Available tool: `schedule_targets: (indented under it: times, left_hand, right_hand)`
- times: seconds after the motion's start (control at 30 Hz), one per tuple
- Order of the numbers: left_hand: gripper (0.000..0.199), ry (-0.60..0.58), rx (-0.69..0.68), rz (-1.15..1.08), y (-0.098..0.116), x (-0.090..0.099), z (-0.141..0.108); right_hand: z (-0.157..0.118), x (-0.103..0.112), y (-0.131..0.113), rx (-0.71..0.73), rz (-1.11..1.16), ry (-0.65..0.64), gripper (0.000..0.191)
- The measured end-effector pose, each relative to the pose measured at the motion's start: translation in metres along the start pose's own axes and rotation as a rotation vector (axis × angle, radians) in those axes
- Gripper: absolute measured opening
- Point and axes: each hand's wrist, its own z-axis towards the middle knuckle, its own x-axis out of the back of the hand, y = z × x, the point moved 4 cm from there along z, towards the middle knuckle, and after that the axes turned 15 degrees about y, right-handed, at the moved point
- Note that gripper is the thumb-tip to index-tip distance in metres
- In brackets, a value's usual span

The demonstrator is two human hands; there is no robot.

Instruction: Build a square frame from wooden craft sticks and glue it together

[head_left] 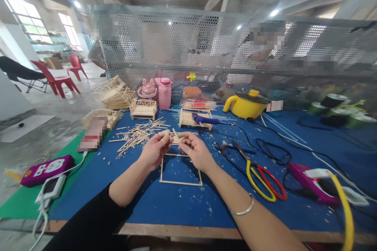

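Note:
My left hand [155,149] and my right hand [196,152] are close together over the middle of the table, fingertips pinched. Thin pale wooden sticks [176,139] show between the fingertips; their exact number and joining are hard to make out. Just below lies a rectangular frame of wooden sticks [181,183], flat on the blue surface and partly hidden by my hands. A heap of loose sticks [137,136] is beyond my left hand. Past my right hand, a blue glue gun [207,120] rests on a small wooden stick tray [185,119].
Scissors [262,180] with yellow and red handles and pliers [232,160] lie right of my forearm. A yellow pot [249,105], a pink jug [165,92] and stacked wooden frames [113,94] stand behind. Cables cross the right side. A perforated metal screen [176,43] borders the back.

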Motion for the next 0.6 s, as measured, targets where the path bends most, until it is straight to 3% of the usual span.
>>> schedule_targets:
  times: [0.23, 0.43, 0.6]
  left_hand:
    - [0.031, -0.013, -0.232, 0.172, 0.005, 0.0, 0.0]
    - [0.054, 0.014, -0.338, 0.169, 0.01, -0.002, -0.004]
    - [0.043, 0.045, -0.46, 0.248, 0.012, 0.0, -0.008]
  right_hand:
    - [-0.004, -0.003, -0.003, 0.121, -0.128, 0.019, 0.018]
    - [-0.008, -0.006, -0.004, 0.143, -0.153, 0.041, 0.018]
    - [-0.011, -0.008, -0.007, 0.215, -0.215, 0.064, 0.019]
